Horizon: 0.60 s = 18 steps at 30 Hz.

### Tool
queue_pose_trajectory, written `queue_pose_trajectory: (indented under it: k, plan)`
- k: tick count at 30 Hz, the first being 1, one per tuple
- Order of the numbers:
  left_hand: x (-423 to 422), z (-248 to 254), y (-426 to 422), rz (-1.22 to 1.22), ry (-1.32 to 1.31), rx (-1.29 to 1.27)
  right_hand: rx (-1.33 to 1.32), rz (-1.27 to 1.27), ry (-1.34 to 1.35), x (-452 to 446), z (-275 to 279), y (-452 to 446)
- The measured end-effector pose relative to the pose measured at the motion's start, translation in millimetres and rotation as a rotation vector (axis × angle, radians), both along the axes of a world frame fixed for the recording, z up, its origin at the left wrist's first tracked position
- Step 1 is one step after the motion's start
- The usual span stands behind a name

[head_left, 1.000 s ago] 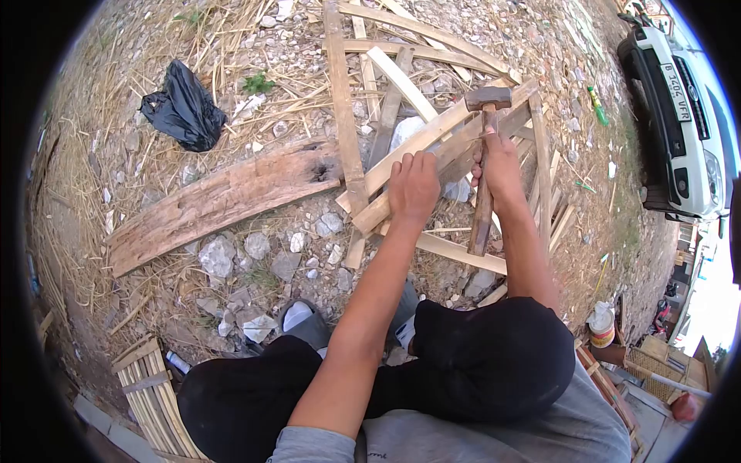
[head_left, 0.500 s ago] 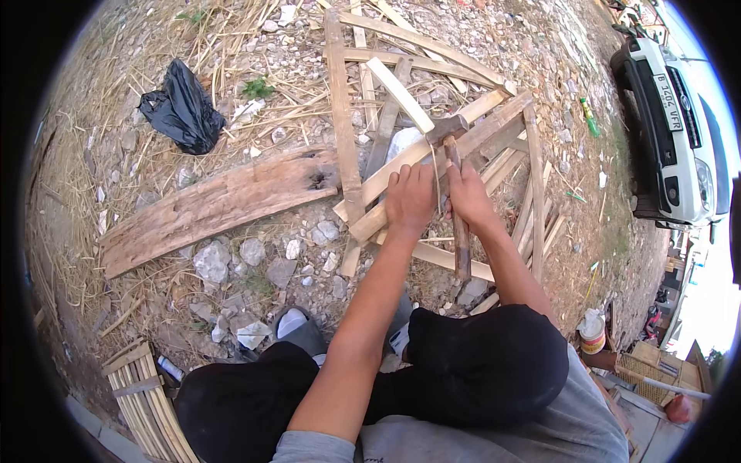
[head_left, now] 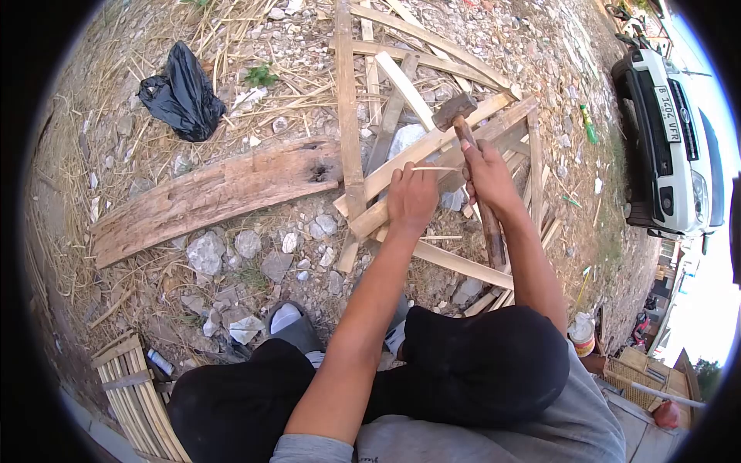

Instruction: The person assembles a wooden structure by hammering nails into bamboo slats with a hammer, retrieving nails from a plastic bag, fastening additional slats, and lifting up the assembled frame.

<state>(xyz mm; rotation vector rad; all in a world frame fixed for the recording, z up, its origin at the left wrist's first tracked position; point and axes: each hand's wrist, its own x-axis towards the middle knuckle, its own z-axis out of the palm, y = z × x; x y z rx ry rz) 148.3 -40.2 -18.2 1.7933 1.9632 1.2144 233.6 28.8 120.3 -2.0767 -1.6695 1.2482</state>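
Observation:
My right hand (head_left: 490,177) is wrapped round the wooden handle of a hammer (head_left: 455,112), whose blocky metal head points up and away over the wood. My left hand (head_left: 412,199) is closed at the near edge of two long wooden battens (head_left: 440,147). From its fingertips a thin sliver of wood (head_left: 436,168) sticks out to the right, toward the hammer handle. A pale wood strip (head_left: 405,89) runs away from the battens. Beneath and around them lies a crossed arrangement of wooden slats (head_left: 346,100).
A weathered plank (head_left: 216,193) and a black plastic bag (head_left: 185,96) lie left on stony, straw-strewn ground. A slatted wooden piece (head_left: 139,393) sits lower left. A white car (head_left: 671,147) stands right, near a green bottle (head_left: 589,123) and a bucket (head_left: 583,336).
The hammer and my right hand have shifted right, away from my left hand, and the hammer head has lifted slightly. The thin sliver has swung from upright to sideways.

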Motion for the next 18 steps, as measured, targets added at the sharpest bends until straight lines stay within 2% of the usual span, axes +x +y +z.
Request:
queue_pose_trajectory:
  k: [2, 5, 6, 9, 10, 13, 14, 15, 17, 18]
  plan:
    - [-3, -1, 2, 0.006, 0.011, 0.005, 0.041, -0.1, 0.128, -10, 16, 3]
    - [-1, 1, 3, 0.012, 0.011, 0.01, 0.128, -0.125, -0.007, -11, 4, -10]
    - [0, 2, 1, 0.013, 0.009, 0.009, 0.078, -0.005, -0.093, 8, -23, -12]
    - [-3, 5, 5, 0.016, 0.013, 0.028, -0.054, 0.054, -0.109, 10, -11, -6]
    - [-2, 4, 1, 0.014, 0.011, 0.027, -0.09, -0.016, -0.038, 7, -2, -6]
    - [-1, 2, 1, 0.013, 0.004, 0.013, 0.037, -0.131, 0.07, 4, 6, -9]
    - [-3, 3, 1, 0.006, 0.0, -0.002, 0.087, -0.11, 0.019, 4, -3, -15]
    - [-3, 3, 2, -0.005, 0.004, -0.005, 0.103, 0.018, -0.138, 5, -11, -19]
    - [-3, 5, 1, -0.023, 0.014, -0.006, -0.03, 0.166, -0.215, 10, -19, -17]
    - [-3, 4, 4, -0.009, 0.017, -0.005, -0.039, 0.12, -0.153, 8, -14, -11]
